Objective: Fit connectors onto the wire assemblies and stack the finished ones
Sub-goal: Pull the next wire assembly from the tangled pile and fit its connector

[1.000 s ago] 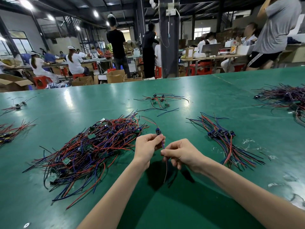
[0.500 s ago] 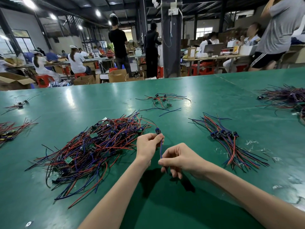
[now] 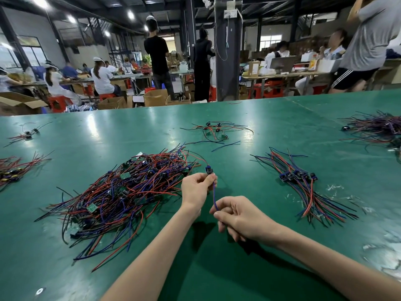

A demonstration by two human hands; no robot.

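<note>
Wire assembly (image 3: 214, 196) held over a green bench (image 3: 271, 118) by two grips.
The left grip (image 3: 196, 187) pinches it right at its one blue connector (image 3: 209, 170). The right grip (image 3: 240, 216), nearer the body, is clamped on the wire lower down. Left of the grips lies one tangled heap (image 3: 121, 192) of red and blue wires with small green boards, and right of them one neat stack (image 3: 303, 183). Beyond is one loose cluster (image 3: 217, 131). Open cardboard boxes (image 3: 155, 97) stand past the bench, contents hidden, in a hall of seated workers.
</note>
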